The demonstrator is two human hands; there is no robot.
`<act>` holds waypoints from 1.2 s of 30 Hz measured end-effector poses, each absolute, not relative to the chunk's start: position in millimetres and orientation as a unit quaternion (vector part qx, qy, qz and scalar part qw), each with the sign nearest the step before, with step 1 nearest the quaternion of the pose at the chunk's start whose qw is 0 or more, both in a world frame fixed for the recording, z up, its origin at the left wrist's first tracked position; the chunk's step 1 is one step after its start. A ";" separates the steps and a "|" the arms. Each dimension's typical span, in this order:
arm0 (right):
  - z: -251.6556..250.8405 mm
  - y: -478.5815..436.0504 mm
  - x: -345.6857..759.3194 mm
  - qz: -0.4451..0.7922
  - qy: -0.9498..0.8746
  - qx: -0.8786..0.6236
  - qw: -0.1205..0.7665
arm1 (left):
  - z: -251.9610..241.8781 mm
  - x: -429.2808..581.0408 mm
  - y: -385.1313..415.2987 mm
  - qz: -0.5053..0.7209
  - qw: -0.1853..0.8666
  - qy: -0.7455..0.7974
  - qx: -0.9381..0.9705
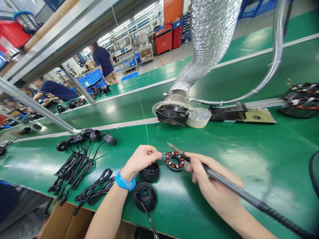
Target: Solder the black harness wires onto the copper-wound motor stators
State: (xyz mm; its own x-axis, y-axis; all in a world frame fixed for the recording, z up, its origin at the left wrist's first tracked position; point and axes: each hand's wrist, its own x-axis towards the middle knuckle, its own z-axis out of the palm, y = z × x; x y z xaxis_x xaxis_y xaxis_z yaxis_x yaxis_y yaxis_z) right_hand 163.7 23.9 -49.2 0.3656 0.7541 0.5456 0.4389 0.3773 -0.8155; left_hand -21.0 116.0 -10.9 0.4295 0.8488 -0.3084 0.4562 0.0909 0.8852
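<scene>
My right hand (214, 182) grips a soldering iron (221, 181), its tip pointing up and left just above a small ring-shaped motor stator (175, 161) with copper windings. The stator lies flat on the green bench. To its left, my left hand (141, 161) is closed in a pinch on thin wires (162, 157) that reach toward the stator's edge. A fine solder wire (143, 116) hangs from above and runs down to this hand; its end among the fingers is hard to make out. Below the hand sit a black round housing (150, 172) and a black cap (145, 196) with a cable.
Black cables with round caps (74, 162) lie coiled at the left. Behind the stator stand a fume fan (171, 114) on a foil duct (211, 39), a round tub (200, 118) and a metal fixture (244, 114). Larger stators (302, 101) sit at the right. Co-workers (57, 89) are farther back.
</scene>
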 end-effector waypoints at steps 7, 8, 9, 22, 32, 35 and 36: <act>-46.6 35.6 157.8 0.116 -0.619 -0.480 0.611 | -9.9 -20.3 115.4 0.185 0.548 0.501 0.644; -47.2 38.5 157.8 0.115 -0.628 -0.476 0.605 | -9.9 -20.2 115.5 0.185 0.548 0.501 0.645; -48.0 41.7 157.7 0.115 -0.638 -0.472 0.598 | -9.9 -20.2 115.5 0.184 0.547 0.501 0.645; -58.0 65.8 146.8 0.126 -0.706 -0.435 0.544 | -12.3 -19.4 112.5 0.201 0.542 0.468 0.669; -63.7 70.5 142.3 0.093 -0.707 -0.429 0.555 | -12.2 -26.0 114.3 0.193 0.561 0.441 0.673; -61.1 63.5 145.0 0.092 -0.697 -0.447 0.552 | -15.2 -28.8 118.0 0.178 0.576 0.436 0.668; -61.2 61.0 145.4 0.094 -0.694 -0.451 0.554 | -15.9 -29.4 119.0 0.174 0.580 0.435 0.666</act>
